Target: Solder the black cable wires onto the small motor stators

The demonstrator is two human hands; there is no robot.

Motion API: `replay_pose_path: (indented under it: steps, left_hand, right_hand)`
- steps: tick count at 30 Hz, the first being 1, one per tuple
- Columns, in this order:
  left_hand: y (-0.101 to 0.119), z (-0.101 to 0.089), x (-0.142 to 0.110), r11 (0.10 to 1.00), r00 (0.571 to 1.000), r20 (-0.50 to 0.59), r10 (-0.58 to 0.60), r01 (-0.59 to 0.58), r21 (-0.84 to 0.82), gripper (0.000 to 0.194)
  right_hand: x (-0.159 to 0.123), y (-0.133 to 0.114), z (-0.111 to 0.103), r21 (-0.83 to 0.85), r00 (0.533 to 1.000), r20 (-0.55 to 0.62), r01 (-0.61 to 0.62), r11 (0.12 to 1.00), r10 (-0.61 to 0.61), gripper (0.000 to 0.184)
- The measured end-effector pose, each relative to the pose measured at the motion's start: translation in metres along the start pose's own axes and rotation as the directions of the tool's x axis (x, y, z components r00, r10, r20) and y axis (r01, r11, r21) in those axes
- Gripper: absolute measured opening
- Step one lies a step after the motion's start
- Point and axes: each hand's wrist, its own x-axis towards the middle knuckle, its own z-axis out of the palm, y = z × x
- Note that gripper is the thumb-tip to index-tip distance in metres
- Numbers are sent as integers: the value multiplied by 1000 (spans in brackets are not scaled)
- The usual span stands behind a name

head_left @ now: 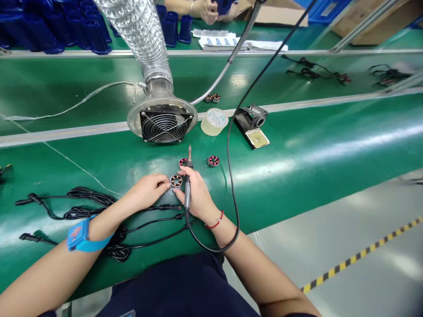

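My right hand (pixel 197 193) is closed round a soldering iron (pixel 187 193), whose tip points away from me. Between my two hands is a small round motor stator (pixel 176 181) with copper windings. The fingers of my left hand (pixel 152 189) pinch its left edge, while my right fingertips are at its right side. Just beyond, partly hidden by the iron, lies a second stator (pixel 183 162) with pink-red parts. Another such stator (pixel 213 161) sits to the right. Black cables (pixel 155 222) with stripped ends run under and beside my left forearm.
A fume extractor fan (pixel 166 126) on a silver duct stands ahead. Behind the stators are a tape roll (pixel 214 122) and a soldering iron stand (pixel 253 123) with a sponge. The iron's cord loops past my right wrist. Across the bench, another person's hands (pixel 208 11) are near blue housings (pixel 95 35).
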Motion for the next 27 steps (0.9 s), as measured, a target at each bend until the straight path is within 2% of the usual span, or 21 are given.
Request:
replay_pose_path:
  steps: [6,12,14,18,20,23,27]
  left_hand:
    - [-8,-3,3,991,999,-11,-38,36,-131,29]
    - [-6,-5,0,962,977,-185,-105,53,-267,29]
    - [-2,-1,-3,973,983,-170,-73,32,-230,32]
    - [3,7,-9,999,993,-110,-37,36,-12,32]
    - [2,8,-9,1000,993,-113,-18,18,0,31]
    - [-2,4,-7,980,998,-63,-14,1,-200,34]
    - [-3,-4,-7,810,988,-11,-155,121,-574,43]
  right_hand:
    - [6,-1,-2,11,998,45,37,999,-38,52]
    - [-3,1,-4,70,994,44,100,992,-103,57]
    - [-4,1,-3,67,987,45,154,986,-157,56]
    - [-5,1,-1,43,965,57,254,966,-256,51]
    - [-5,0,-2,42,959,52,276,960,-278,48]
    - [-5,-2,-5,67,956,0,293,954,-294,49]
    - [-7,-3,-7,151,974,-46,227,962,-222,54]
